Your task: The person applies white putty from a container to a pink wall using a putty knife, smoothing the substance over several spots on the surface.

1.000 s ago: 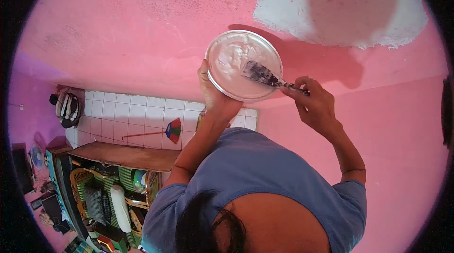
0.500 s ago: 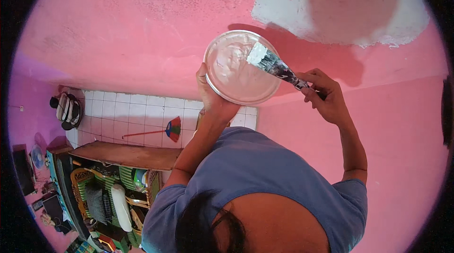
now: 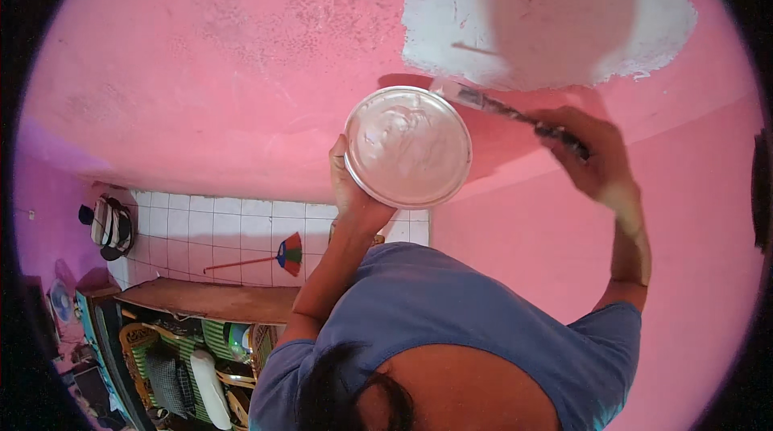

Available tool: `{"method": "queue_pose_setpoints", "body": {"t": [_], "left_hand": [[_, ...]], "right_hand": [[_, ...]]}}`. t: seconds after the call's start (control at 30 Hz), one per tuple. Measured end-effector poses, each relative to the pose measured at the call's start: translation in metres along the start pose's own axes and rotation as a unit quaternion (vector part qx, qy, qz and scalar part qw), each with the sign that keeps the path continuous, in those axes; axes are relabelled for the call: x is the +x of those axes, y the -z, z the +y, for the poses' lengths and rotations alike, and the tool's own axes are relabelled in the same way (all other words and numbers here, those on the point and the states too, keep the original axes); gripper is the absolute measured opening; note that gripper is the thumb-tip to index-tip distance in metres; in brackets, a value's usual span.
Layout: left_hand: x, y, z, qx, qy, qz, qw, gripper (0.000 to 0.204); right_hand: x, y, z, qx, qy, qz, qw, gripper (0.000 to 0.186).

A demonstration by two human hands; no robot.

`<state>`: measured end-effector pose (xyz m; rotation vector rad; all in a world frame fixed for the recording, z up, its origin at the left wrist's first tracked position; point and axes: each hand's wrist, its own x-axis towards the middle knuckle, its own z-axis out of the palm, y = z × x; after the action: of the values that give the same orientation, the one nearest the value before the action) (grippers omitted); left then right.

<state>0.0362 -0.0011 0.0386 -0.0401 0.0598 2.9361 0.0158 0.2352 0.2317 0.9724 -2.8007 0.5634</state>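
My left hand (image 3: 349,183) grips a round tub (image 3: 415,177) from its left and lower side, the thumb up along the rim. A whitish, creamy putty fills it, with lumps and swirls on top. My right hand (image 3: 597,159) is closed around the dark handle of a putty knife (image 3: 503,107), slightly blurred by motion. White paste sits on the blade's end, which lies just beyond the tub's upper right rim, close to the pink wall (image 3: 266,69). Above the blade a large white patch (image 3: 451,28) covers part of the wall, with my shadow across it.
White floor tiles (image 3: 241,226) lie at the lower left, with a red-handled broom (image 3: 288,255) on them. Below stands a brown wooden board (image 3: 209,300), beside furniture with green striped cushions and a white bolster (image 3: 209,391). A bundled bag (image 3: 111,226) rests near the wall.
My right hand has lifted the putty knife off the putty and moved it up and right, past the rim toward the wall. The tub sits slightly lower in view.
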Motion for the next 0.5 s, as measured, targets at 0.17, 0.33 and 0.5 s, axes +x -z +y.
{"method": "queue_pose_setpoints", "body": {"t": [0.17,0.33,0.5], "left_hand": [[0.002,0.0,0.011,-0.015,0.056,-0.001,0.998,0.064],[0.001,0.001,0.016,-0.096,0.079,-0.094,0.988,0.059],[0.0,-0.003,0.017,-0.055,0.057,-0.041,0.996,0.059]], "right_hand": [[0.043,0.047,-0.038,-0.345,0.148,0.012,0.927,0.024],[0.107,0.067,-0.068,-0.427,0.137,-0.049,0.892,0.016],[0.142,0.06,-0.099,-0.487,0.076,-0.073,0.867,0.021]]}}
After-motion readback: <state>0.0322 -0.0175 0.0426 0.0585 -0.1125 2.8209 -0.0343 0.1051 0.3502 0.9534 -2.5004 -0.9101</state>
